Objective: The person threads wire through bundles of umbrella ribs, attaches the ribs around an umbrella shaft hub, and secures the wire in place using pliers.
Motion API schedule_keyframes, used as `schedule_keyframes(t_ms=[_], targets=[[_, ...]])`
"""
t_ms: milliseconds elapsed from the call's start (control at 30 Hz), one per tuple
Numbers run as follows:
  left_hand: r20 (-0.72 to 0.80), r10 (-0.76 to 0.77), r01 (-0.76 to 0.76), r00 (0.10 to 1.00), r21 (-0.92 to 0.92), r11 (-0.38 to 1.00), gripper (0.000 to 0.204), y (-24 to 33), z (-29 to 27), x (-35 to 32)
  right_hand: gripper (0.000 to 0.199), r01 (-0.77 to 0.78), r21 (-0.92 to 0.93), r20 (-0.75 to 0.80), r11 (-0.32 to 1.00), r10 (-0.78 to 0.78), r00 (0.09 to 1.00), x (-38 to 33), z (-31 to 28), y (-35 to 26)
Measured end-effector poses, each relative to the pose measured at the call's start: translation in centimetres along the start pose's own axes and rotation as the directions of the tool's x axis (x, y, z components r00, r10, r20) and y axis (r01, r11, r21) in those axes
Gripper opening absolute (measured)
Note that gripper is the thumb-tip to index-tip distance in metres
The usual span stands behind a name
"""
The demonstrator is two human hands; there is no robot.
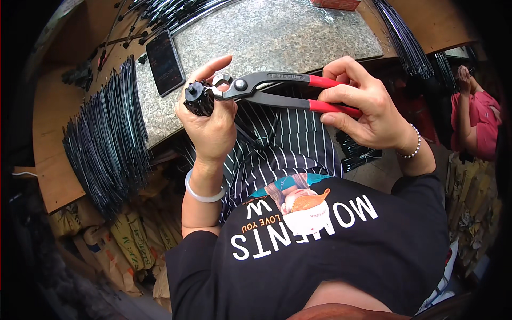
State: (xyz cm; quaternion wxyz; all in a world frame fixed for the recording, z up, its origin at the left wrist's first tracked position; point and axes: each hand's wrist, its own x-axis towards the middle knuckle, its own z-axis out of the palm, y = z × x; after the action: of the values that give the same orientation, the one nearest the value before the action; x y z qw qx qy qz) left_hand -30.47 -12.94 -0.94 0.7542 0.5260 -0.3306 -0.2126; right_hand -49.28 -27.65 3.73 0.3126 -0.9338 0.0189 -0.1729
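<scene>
My left hand [212, 130] is closed around a black bundle [198, 98] with a round knobbed end facing up. Its index finger is stretched out, and the thumb lies close to the tool's jaws. Red-handled end-cutting pincers [241, 85] lie crosswise in front of me, gripped by the handles in my right hand [365, 101]. The black jaws meet the side of the bundle, where a short light strand shows; whether they bite on it is too small to tell. The handles stand a little apart, with fingers on both.
A grey speckled slab [256, 40] covers part of the wooden bench. On it rests a phone [165, 63]. Thin black rods [109, 138] hang over the left edge, and more rods [402, 37] lie far right. A red box [337, 4] stands behind; another person [474, 114] sits at right.
</scene>
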Motion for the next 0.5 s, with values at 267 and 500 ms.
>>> schedule_keyframes(t_ms=[267,500], targets=[[0.185,0.175,-0.166,0.967,-0.06,0.984,0.023,-0.1,-0.5,0.1,0.035,-0.622,0.603,0.712,0.499,0.014,0.702,-0.8,0.3,1.2],[0.118,-0.018,0.007,0.993,0.089,0.996,0.021,1.2,-0.6,-0.1,0.044,-0.033,0.247,0.029,0.968,0.027,0.999,-0.9,2.3,0.6]])
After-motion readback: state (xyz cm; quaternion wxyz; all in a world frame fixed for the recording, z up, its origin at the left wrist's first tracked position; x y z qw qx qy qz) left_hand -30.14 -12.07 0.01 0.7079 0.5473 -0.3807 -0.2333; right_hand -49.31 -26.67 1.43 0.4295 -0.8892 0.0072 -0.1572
